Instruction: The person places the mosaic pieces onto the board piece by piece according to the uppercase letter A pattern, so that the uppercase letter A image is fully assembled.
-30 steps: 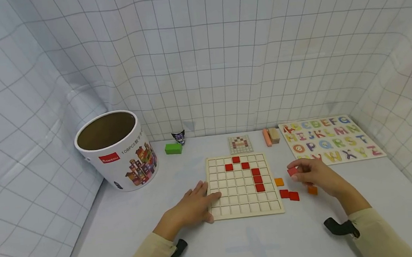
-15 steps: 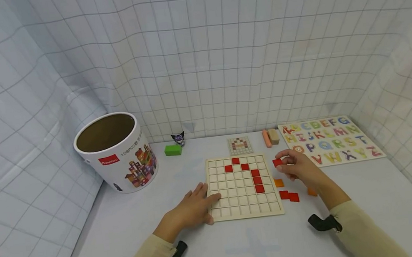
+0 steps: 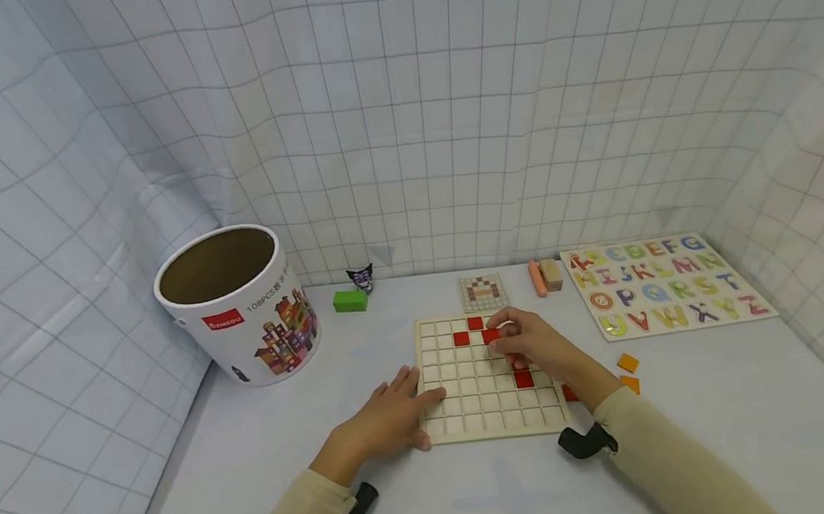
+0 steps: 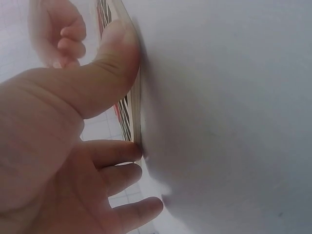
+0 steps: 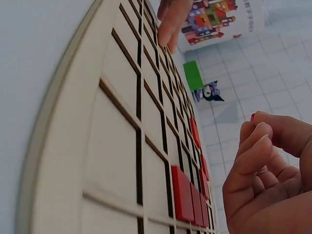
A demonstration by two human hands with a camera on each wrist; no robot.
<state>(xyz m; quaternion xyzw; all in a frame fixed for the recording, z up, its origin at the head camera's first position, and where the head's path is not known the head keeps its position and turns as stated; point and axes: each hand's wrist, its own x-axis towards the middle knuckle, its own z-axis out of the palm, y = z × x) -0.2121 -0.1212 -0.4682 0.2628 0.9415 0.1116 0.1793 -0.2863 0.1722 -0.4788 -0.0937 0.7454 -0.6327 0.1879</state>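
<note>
My left hand [image 3: 387, 414] rests on the left edge of the cream grid board [image 3: 472, 425], fingers extended. In the left wrist view its thumb [image 4: 119, 58] lies against the board's side. Over the upper right of the board, my right hand [image 3: 538, 348] pinches a red square tile [image 5: 253, 117] between thumb and fingertips; only a sliver shows in the right wrist view. Several red tiles sit in the grid, among them a top tile [image 3: 475, 323], a left tile [image 3: 462, 339] and a lower right tile [image 3: 523, 379]. My right hand hides part of the grid.
Right of the board lie a loose red tile [image 3: 570, 392], partly behind my arm, and orange tiles [image 3: 627, 362]. Behind it is a small pattern card [image 3: 484, 292]. An alphabet board [image 3: 667, 285], a large bucket [image 3: 236, 309], a green block [image 3: 350, 300] and a wooden block [image 3: 551, 275] stand around.
My right hand has carried the red tile left, from the table right of the board to above the grid. The left hand has stayed on the board's edge.
</note>
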